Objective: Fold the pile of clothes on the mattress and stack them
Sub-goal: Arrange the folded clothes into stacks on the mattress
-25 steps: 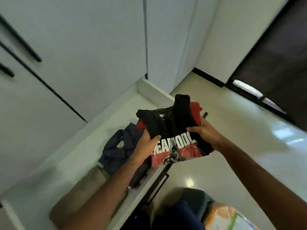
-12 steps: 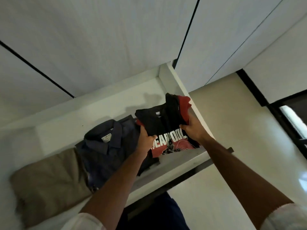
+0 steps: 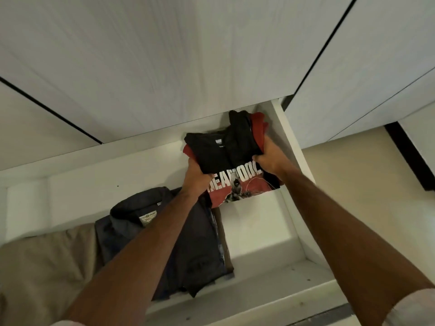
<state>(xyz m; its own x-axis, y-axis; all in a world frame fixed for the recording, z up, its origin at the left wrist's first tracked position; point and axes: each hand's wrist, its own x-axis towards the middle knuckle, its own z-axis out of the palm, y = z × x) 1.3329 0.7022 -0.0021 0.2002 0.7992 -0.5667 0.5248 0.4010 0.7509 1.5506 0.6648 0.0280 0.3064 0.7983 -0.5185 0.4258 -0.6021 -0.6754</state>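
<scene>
Ideally, both hands, left hand (image 3: pixel 196 177) and right hand (image 3: pixel 270 158), gripping the folded Deadpool T-shirt (image 3: pixel 231 158), lower it flat beside the navy shirt (image 3: pixel 164 236), edges squared.

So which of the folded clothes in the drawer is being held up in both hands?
The folded black and red printed T-shirt, gripped on each side by the left hand and right hand. The dark navy collared shirt and beige garment lie untouched.

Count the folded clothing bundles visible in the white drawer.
3: folded black-and-red printed t-shirt bundle at the right, in both hands; folded dark navy collared shirt in the middle; folded tan garment left. Layers underneath may be hidden.
</scene>
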